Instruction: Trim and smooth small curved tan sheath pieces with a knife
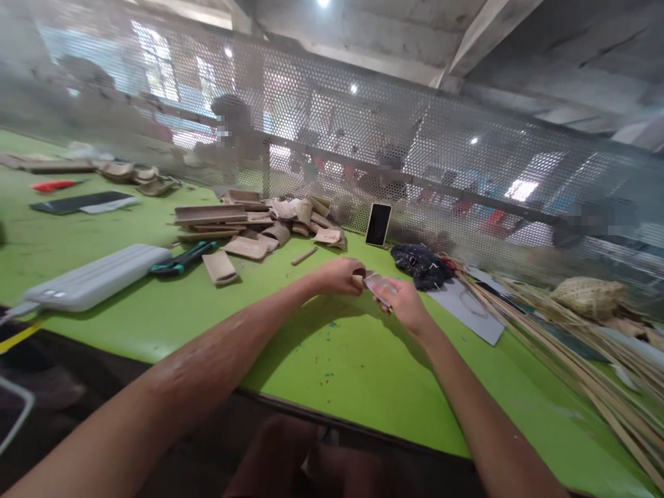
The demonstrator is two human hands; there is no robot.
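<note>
My left hand [341, 274] is closed around a small curved piece of bamboo [357, 281], above the middle of the green table; the fingers hide most of it. Close beside it, my right hand [407, 304] grips a flat, pale grey, rectangular piece [380, 286], whose exact kind I cannot make out. Its front end reaches the bamboo piece, though whether they touch is unclear. Just beyond my left hand lies a short thin stick [303, 256]. A heap of split bamboo pieces [243, 220] sits farther back, with one loose piece [220, 268] nearer me.
On the green table [332, 366], a white power strip [98, 277] and green-black pliers [184, 259] lie left. A phone [379, 224] leans against the perforated metal screen [321, 124]. Dark cloth [421, 265], grey sheet [469, 309] and long bamboo strips [565, 366] are right.
</note>
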